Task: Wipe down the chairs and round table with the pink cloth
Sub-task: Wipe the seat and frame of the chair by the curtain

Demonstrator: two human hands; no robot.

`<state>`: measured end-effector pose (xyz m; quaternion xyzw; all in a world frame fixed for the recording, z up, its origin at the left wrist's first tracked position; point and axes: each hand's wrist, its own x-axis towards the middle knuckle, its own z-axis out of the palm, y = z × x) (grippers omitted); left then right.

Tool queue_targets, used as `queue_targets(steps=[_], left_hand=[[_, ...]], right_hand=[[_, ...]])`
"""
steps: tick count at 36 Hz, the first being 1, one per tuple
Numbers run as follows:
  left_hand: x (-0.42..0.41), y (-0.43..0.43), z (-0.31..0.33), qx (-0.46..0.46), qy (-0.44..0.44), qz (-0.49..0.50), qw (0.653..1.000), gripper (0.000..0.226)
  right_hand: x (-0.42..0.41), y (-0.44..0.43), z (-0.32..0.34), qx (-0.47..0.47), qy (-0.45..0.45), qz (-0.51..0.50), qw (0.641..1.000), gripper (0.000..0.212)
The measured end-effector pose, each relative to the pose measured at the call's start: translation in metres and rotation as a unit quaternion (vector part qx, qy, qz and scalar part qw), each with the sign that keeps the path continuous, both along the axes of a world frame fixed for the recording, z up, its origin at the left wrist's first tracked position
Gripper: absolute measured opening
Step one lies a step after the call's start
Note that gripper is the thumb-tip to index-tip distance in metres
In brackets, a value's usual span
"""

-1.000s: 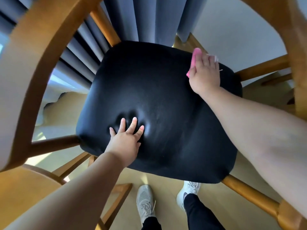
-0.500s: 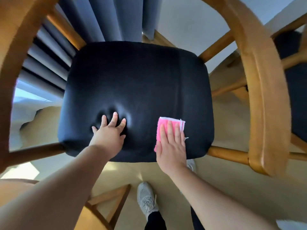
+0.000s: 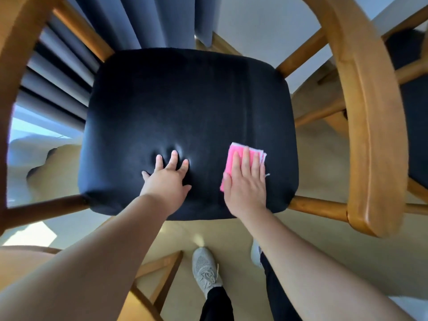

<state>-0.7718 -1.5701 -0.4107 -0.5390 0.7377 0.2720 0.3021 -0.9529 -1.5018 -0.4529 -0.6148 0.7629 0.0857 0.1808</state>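
Observation:
A wooden chair with a black padded seat (image 3: 185,107) fills the middle of the view. My right hand (image 3: 246,184) lies flat with straight fingers on the folded pink cloth (image 3: 234,156), pressing it onto the seat's near right part. My left hand (image 3: 168,180) presses spread fingertips into the cushion near its front middle, denting it. The round table is not clearly in view.
The chair's curved wooden armrest (image 3: 370,126) arcs along the right, another wooden arm (image 3: 16,66) on the left. A second chair's dark seat (image 3: 414,126) shows at far right. Grey curtains (image 3: 143,22) hang behind. My shoes (image 3: 205,269) stand on the beige floor below.
My right hand has drawn the pink cloth from the seat's far right corner back to its near right part. The left hand has stayed pressed in the same spot.

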Motion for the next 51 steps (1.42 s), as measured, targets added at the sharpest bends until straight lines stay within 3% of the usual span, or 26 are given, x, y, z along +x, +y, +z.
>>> queue_targets(steps=[5,11,23,28,34,41,51], left_hand=[[-0.002,-0.001,-0.002,0.023,-0.015,-0.002,1.000,0.065],[-0.005,-0.003,-0.007,0.038,-0.030,-0.003,0.999,0.065],[-0.010,-0.001,-0.009,0.054,-0.053,-0.012,0.997,0.066],[-0.009,-0.006,-0.006,0.071,-0.051,-0.009,0.996,0.067],[-0.009,-0.007,-0.001,0.071,-0.051,-0.013,0.996,0.067],[-0.008,-0.003,-0.003,0.037,-0.061,-0.037,0.997,0.066],[-0.006,-0.002,-0.006,0.016,-0.045,-0.033,0.998,0.066]], right_hand=[[-0.022,-0.088,-0.002,-0.001,0.022,-0.046,0.999,0.064],[-0.057,-0.184,-0.004,-0.028,0.044,-0.009,0.999,0.061],[-0.089,-0.274,0.002,-0.045,-0.002,0.023,0.999,0.052],[-0.097,-0.240,-0.005,-0.067,0.002,0.010,0.998,0.063],[-0.081,-0.130,-0.005,-0.033,0.030,-0.072,0.996,0.061],[-0.048,-0.012,-0.003,-0.035,0.004,-0.124,0.992,0.065],[-0.033,0.074,-0.016,-0.047,-0.021,-0.121,0.991,0.059]])
